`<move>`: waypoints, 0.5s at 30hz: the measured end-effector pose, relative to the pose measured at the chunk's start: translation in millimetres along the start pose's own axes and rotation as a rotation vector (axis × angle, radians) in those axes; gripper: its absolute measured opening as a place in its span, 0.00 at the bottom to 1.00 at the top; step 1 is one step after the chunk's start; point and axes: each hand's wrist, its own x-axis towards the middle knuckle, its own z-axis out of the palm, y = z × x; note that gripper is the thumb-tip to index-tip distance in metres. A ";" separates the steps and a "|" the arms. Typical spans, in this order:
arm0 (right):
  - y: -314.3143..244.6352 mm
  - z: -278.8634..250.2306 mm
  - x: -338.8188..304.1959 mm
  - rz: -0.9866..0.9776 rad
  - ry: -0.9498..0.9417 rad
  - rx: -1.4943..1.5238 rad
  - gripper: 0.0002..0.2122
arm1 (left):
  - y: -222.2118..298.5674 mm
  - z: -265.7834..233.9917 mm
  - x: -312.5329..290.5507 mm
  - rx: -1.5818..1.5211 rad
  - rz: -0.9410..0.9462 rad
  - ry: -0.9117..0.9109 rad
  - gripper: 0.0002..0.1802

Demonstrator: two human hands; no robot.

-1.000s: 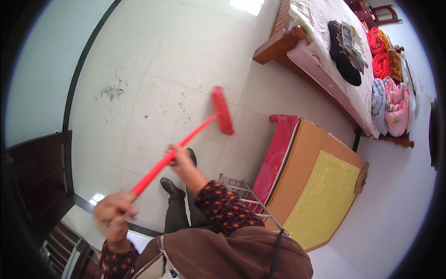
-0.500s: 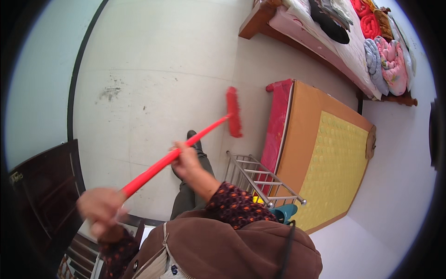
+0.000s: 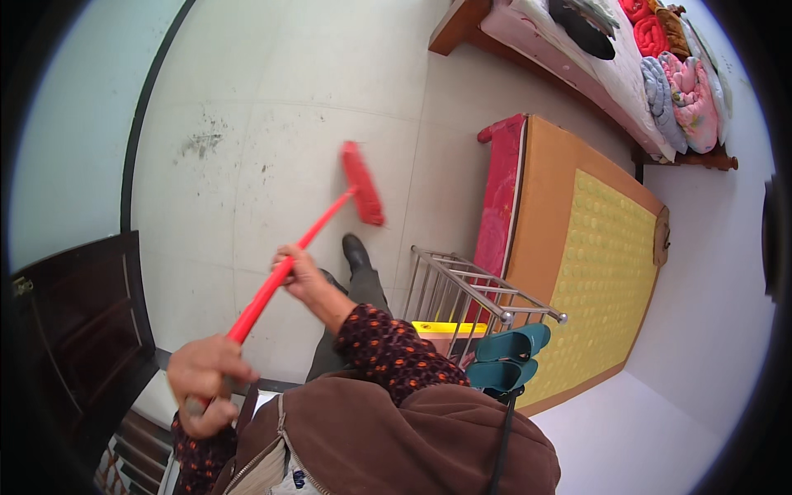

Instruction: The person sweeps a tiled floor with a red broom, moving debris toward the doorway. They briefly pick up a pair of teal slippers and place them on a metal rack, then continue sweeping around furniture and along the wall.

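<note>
My left hand (image 3: pixel 206 381) and right hand (image 3: pixel 299 276) both clench the red broom (image 3: pixel 309 235), its head on the floor (image 3: pixel 272 107) beyond my shoe (image 3: pixel 356 250). Swinging right, it could snag the metal rack (image 3: pixel 470 293).

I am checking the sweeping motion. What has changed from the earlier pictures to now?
The broom head was drawn back across the floor toward the person's shoe, and the view shifted with the head. Both hands kept their grip: left hand at the handle's end, right hand midway. The shoe rack stayed put.
</note>
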 end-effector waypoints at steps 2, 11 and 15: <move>28.3 31.2 6.1 0.075 -0.080 -0.015 0.10 | 22.4 -18.4 1.1 0.048 0.172 -0.160 0.26; -2.1 51.5 -45.6 -0.131 0.114 -0.091 0.11 | 17.0 -34.0 -11.1 -0.139 0.233 -0.072 0.30; -59.5 -15.9 -26.9 -0.259 0.216 -0.121 0.13 | -33.3 9.6 -3.8 -0.267 -0.060 0.172 0.24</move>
